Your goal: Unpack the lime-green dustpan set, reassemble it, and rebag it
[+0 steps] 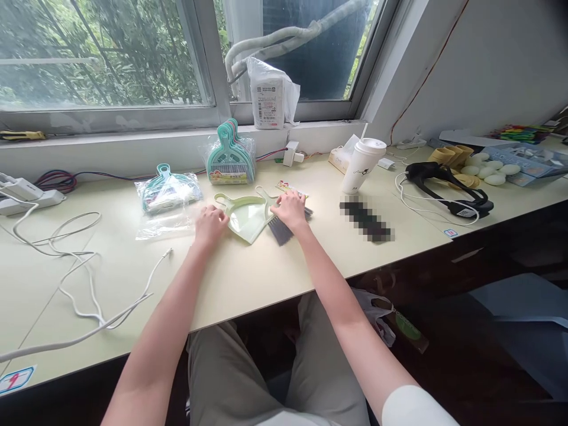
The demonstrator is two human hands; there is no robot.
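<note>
The curled left hand (212, 225) should lightly steady the pale-green plastic dustpan (247, 220) lying between both hands on the cream tabletop (242, 284). The right hand (290, 210), apart, over the dark-bristled plastic brush (280, 232), should press gently; neither grip is clear.

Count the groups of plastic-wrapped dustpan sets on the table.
2: the flat group lying beyond and left of the left hand, and the standing group near the wall under the window. How many each contains is unclear.
</note>
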